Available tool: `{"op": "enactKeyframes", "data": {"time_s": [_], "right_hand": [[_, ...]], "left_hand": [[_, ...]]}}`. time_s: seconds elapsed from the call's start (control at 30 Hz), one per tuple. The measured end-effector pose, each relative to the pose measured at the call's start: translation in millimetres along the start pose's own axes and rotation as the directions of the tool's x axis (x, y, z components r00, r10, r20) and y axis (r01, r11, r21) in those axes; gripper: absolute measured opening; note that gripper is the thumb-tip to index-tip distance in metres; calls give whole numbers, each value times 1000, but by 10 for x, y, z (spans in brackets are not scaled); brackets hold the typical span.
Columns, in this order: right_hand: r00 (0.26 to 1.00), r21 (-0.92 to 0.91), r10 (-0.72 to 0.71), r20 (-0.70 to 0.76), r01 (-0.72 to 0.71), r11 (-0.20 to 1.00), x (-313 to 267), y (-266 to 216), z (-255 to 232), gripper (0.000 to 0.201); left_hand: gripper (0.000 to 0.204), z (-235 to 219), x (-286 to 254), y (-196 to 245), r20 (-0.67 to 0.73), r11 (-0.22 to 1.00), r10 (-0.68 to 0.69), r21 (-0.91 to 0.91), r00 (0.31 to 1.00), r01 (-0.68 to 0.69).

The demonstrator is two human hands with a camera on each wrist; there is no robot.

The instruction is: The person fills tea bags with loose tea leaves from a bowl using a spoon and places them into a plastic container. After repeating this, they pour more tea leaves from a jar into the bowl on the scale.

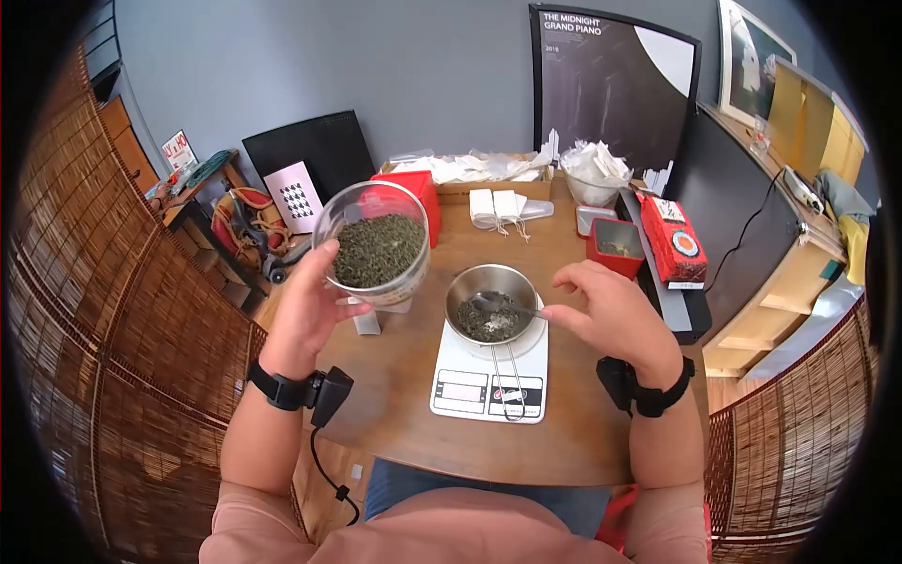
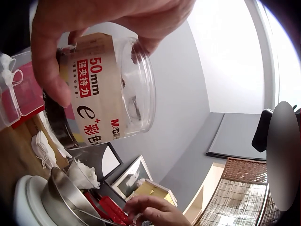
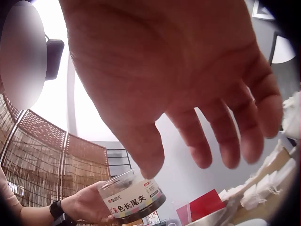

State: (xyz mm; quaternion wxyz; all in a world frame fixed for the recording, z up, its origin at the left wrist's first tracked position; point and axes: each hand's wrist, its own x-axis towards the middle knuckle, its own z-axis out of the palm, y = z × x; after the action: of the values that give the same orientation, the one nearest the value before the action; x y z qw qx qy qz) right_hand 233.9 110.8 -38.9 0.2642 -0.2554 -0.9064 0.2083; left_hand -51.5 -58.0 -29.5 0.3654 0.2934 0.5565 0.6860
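My left hand (image 1: pixel 305 305) grips a clear round tub (image 1: pixel 413 268) of dark dried leaves by its side, tilted toward me; its printed label faces the left wrist camera (image 2: pixel 94 89). A steel bowl (image 1: pixel 455 305) with some leaves and a paler patch inside rests on a white kitchen scale (image 1: pixel 489 365). Leaning in the bowl is a spoon (image 1: pixel 515 305), its handle pointing right. My right hand (image 1: pixel 615 310) hovers just right of that handle; in the right wrist view its fingers (image 3: pixel 225 146) are apart and hold nothing. A thin wire handle (image 1: pixel 512 385) extends over the scale's front.
Behind the bowl lie white pouches (image 1: pixel 498 207) and a box of white packets (image 1: pixel 479 171). A red box (image 1: pixel 429 211) stands behind the tub. On the right are an open red tin (image 1: pixel 615 246), a red packet (image 1: pixel 669 240) and a bowl of white bags (image 1: pixel 595 179).
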Motion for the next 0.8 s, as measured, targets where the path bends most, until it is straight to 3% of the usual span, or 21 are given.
{"op": "enactKeyframes", "data": {"time_s": [0.13,0.37,0.47,0.53,0.67,0.8], "right_hand": [[966,-88,130,225,-113,990,29,-7,75,36],[949,-142,136,284,-98,985,26,73,287,27],[966,-154,105,234,-70,986,24,111,341,23],[994,-138,66,86,-53,989,29,122,339,19],[999,-78,47,26,-44,996,30,36,189,17],[976,-73,-81,-202,67,995,-32,-15,3,14]], "left_hand": [[46,14,39,5,13,1000,3,15,1000,-3],[44,56,77,-45,16,998,-18,56,1000,17],[44,66,80,-36,35,996,-16,84,999,13],[45,93,74,-23,-9,990,28,136,1000,-26],[48,102,102,0,7,985,33,167,999,-33],[56,144,147,-8,2,970,41,239,999,-40]]}}
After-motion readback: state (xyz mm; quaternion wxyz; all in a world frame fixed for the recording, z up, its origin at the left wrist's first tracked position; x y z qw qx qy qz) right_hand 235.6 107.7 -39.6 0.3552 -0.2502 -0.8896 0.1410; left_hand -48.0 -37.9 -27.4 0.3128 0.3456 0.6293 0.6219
